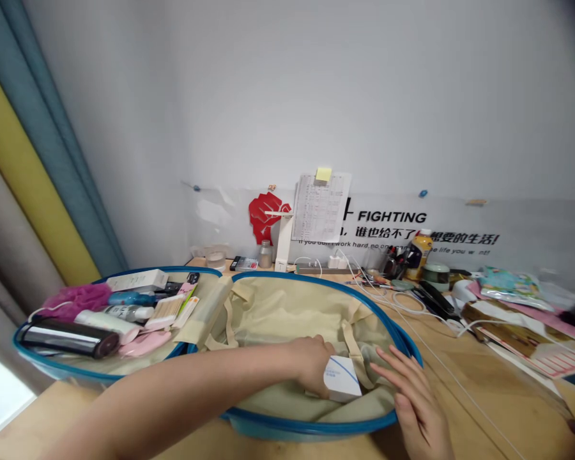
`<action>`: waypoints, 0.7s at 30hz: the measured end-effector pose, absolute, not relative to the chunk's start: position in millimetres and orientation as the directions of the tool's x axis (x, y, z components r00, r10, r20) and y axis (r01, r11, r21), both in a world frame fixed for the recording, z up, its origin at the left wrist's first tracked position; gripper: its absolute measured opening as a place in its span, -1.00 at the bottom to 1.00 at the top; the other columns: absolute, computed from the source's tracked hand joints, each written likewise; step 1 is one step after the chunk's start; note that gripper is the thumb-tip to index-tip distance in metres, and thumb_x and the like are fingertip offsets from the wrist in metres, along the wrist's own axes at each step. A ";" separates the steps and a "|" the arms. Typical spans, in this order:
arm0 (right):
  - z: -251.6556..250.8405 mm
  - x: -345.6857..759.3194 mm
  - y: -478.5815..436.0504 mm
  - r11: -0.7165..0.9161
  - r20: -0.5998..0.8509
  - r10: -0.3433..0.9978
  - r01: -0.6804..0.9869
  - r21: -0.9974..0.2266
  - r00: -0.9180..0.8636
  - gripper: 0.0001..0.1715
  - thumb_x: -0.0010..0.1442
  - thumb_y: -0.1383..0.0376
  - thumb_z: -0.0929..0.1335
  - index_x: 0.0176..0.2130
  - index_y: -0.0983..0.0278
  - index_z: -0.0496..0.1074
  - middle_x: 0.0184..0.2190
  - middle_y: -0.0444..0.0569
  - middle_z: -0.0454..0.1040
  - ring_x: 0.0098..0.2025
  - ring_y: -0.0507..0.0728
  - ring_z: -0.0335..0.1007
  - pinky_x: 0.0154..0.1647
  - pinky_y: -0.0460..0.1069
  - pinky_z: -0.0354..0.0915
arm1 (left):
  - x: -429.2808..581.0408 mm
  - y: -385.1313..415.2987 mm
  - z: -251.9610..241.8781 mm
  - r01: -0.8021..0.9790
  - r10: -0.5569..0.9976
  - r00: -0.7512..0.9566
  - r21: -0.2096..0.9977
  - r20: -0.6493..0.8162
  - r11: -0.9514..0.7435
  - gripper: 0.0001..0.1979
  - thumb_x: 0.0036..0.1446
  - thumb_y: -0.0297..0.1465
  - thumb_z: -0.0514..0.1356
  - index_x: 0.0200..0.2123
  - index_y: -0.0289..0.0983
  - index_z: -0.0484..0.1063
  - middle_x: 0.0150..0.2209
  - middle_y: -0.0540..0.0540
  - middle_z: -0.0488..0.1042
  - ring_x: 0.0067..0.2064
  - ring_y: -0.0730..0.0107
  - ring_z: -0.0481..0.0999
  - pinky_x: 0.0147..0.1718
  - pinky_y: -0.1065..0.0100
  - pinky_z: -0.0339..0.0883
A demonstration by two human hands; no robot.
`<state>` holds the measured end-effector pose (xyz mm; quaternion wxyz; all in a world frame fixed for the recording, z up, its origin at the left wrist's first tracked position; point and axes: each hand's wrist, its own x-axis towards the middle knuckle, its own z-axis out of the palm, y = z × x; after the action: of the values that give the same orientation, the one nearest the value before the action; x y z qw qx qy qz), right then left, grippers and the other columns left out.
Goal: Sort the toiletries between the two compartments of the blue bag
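Left hand [311, 365] closed round small white box [342, 378], low in right half of open blue-rimmed case [316, 427], on beige lining. Box juts rightward from grip. Right hand [414, 399] just beside box, flat, fingers spread, empty. Left hand nearer.

Setting: a private room, home or dormitory, with a study desk in daily use.

Evidence:
- wooden desk [498, 383] pushed against a white wall
- layered curtains [38, 179] at left
- "FIGHTING" banner [393, 218] with a red fist
- printed sheet [320, 211] topped by a sticky note
- white desk lamp [283, 239]
- charger cables [431, 311]
- drink bottle [421, 248]
- open suitcase [278, 313] on the desk, toiletries [124, 313] in one half
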<state>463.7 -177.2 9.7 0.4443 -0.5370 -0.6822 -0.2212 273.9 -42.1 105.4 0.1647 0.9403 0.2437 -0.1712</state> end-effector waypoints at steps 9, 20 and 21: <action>24.9 456.6 -176.2 0.332 0.866 0.494 0.936 -0.113 -0.071 -0.63 0.36 0.21 0.16 -0.07 0.13 0.51 -0.01 -0.04 0.56 0.12 0.22 0.43 0.05 0.14 0.32 | 284.9 -47.7 86.8 0.548 0.461 0.821 0.240 -0.336 -0.801 -0.23 -0.08 -0.16 0.36 0.20 -0.28 0.30 0.11 -0.29 0.38 0.13 0.00 0.41 0.09 0.19 0.34; 18.9 459.5 -176.6 0.330 0.865 0.500 0.933 -0.140 -0.047 -0.61 0.35 0.21 0.16 -0.10 0.15 0.53 -0.03 -0.02 0.57 0.10 0.24 0.45 0.08 0.16 0.32 | 286.8 -47.5 86.0 0.555 0.477 0.831 0.389 -0.284 -0.735 -0.20 -0.04 -0.19 0.35 0.26 -0.27 0.24 0.18 -0.31 0.31 0.24 -0.05 0.28 0.21 0.12 0.20; 18.9 459.6 -176.6 0.330 0.864 0.502 0.933 -0.140 -0.048 -0.62 0.35 0.21 0.16 -0.10 0.15 0.53 -0.02 -0.02 0.57 0.10 0.24 0.45 0.08 0.16 0.32 | 286.3 -46.9 84.6 0.548 0.473 0.836 0.411 -0.277 -0.728 -0.20 -0.02 -0.18 0.33 0.28 -0.26 0.22 0.19 -0.30 0.30 0.25 -0.05 0.26 0.22 0.10 0.20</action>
<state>459.6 -176.6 18.9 0.4467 -0.5257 -0.6824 -0.2417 286.3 -46.9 84.6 0.2446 0.9265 0.2756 -0.0765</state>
